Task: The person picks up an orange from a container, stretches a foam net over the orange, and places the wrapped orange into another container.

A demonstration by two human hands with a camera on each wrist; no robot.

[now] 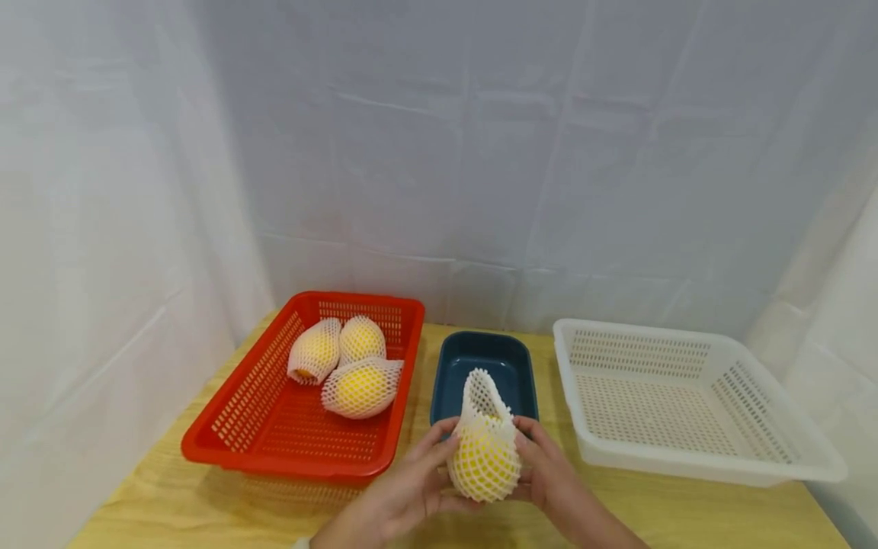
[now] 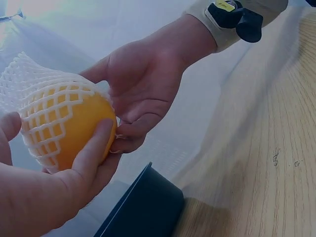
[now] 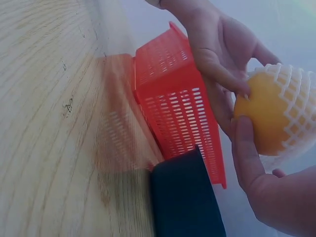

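Note:
Between both hands, over the near end of a dark blue tray (image 1: pixel 483 352), is a yellow-orange round fruit (image 1: pixel 485 461) in a white foam net sleeve (image 1: pixel 480 393). The sleeve's loose end stands up above the fruit. On the underside, bare fruit skin (image 2: pixel 89 126) shows past the net's edge in the left wrist view. My left hand (image 1: pixel 414 484) grips the fruit from the left, its fingers curled beneath. From the right my right hand (image 1: pixel 552 469) holds it too, with fingertips (image 3: pixel 244 126) on the bare skin in the right wrist view.
At the left a red plastic basket (image 1: pixel 405 396) holds three netted yellow fruits (image 1: pixel 363 389). A white plastic basket (image 1: pixel 693 454) stands at the right. All sit on a wooden table (image 1: pixel 171 488), with pale sheets (image 1: pixel 439 152) hanging behind and at the sides.

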